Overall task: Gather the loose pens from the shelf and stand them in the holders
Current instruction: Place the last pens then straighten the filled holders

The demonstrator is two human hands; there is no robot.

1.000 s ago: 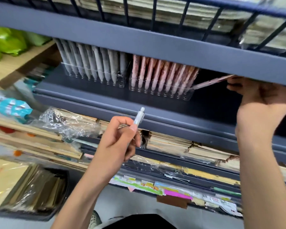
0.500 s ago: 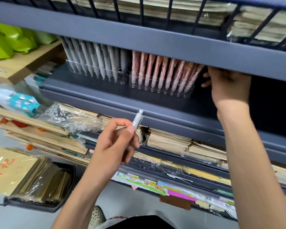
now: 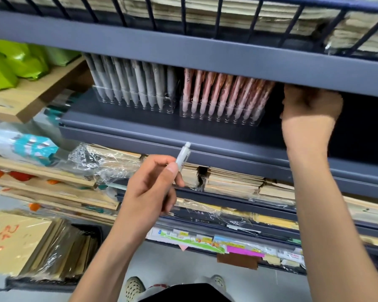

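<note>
1. Far left on the dark shelf [image 3: 122, 127], a clear holder [image 3: 98, 95] is crowded with grey pens [image 3: 140, 88] standing tips down and leaning back a little. Its right end looks thinner to me, so there may be a free slot there, though I can't be sure from here.
2. Below and in front of that holder, the left hand [image 3: 151, 188] pinches a pale grey pen [image 3: 183, 156] between thumb and fingers, its clicker end pointing up toward the shelf's front edge. This pen is off the shelf but not in any holder. It matches the grey lot, so I'd guess that is where it belongs.
3. Just beside the grey holder, on its right, a second clear holder [image 3: 223, 121] carries pink pens [image 3: 218, 92]. They stand tips down in rows, and the front row looks complete.
4. Further right, the right hand [image 3: 310, 110] reaches into the dark part of the shelf next to the pink holder. Its fingers are up under the upper shelf rail [image 3: 205, 57] and blurred, so I can't tell whether they are spread or wrapped round something.
5. By my reckoning the job is mostly done, with both holders well stocked. The grey pen has yet to be seated, and that shadowed corner may hide more strays, but I can't see into it.
</note>
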